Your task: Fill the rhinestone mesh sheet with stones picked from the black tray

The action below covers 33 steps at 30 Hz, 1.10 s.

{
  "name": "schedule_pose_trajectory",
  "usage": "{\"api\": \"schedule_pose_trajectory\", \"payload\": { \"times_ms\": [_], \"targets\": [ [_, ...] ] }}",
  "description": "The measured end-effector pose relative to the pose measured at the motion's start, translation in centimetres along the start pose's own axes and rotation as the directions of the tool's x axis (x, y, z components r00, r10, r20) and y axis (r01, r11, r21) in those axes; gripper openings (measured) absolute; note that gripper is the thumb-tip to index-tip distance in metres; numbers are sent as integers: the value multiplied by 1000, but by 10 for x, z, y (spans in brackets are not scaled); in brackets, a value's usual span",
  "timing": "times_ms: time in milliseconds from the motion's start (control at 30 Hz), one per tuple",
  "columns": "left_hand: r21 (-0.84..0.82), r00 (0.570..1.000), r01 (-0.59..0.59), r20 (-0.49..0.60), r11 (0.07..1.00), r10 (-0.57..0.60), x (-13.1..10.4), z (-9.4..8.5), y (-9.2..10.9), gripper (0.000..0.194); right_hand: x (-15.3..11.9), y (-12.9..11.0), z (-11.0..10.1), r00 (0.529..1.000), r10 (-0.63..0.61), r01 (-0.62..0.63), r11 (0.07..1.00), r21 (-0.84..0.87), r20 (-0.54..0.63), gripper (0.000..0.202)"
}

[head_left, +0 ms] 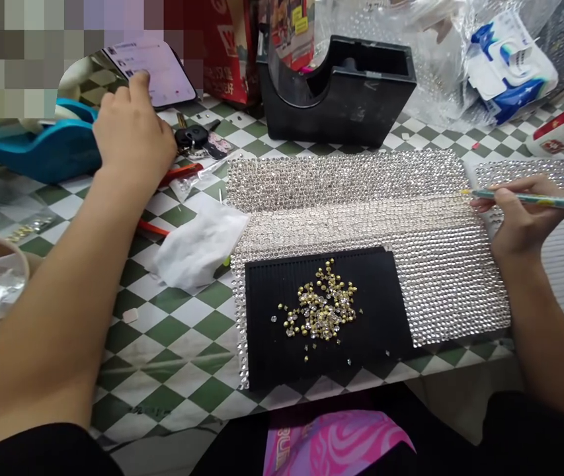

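Beside phone (155, 73), illegible red carton (227, 46)

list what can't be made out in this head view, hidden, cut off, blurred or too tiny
- Phone text, head view: too small; left hand covers its lower edge.
- Top left corner: pixelated blocks.
- Pencil in right hand: far end cut by right edge.
- Orange-handled tool: mostly under the left forearm.
- Loose stones on black tray: facets too small.
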<state>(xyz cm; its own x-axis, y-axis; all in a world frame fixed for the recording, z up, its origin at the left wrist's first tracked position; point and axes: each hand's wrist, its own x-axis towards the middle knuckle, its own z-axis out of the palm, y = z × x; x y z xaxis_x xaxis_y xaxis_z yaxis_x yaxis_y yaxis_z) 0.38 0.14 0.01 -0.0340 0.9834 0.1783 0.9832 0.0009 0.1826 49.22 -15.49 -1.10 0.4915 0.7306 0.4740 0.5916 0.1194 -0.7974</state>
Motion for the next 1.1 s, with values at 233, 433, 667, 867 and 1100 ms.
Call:
{"api": "schedule_pose_trajectory", "payload": {
  "times_ms": [233, 433, 667, 867, 1100],
  "targets": [
    [37, 1000, -14, -8, 999, 14, 2, 1, -3, 70, -3, -2, 0, 1000, 5, -5, 1000, 15, 22, 11],
    [18, 1000, -1, -2, 1000, 1, 3, 3, -4, 70, 2, -3, -1, 998, -50, 52, 997, 56, -48, 11],
    [-42, 1000, 21, 12, 999, -21, 4, 2, -5, 71, -32, -76, -1, 927, -297, 247, 943, 222, 231, 16],
    [-115, 1000, 26, 15, 993, -24, 2, 3, -7, 70, -93, -136, 7, 549, -347, 319, 928, 193, 760, 18],
    [-3, 1000, 0, -7, 1000, 0, 4, 7, -8, 65, -108, -133, 23, 476, -383, 295, 918, 267, 791, 11]
  ]
}}
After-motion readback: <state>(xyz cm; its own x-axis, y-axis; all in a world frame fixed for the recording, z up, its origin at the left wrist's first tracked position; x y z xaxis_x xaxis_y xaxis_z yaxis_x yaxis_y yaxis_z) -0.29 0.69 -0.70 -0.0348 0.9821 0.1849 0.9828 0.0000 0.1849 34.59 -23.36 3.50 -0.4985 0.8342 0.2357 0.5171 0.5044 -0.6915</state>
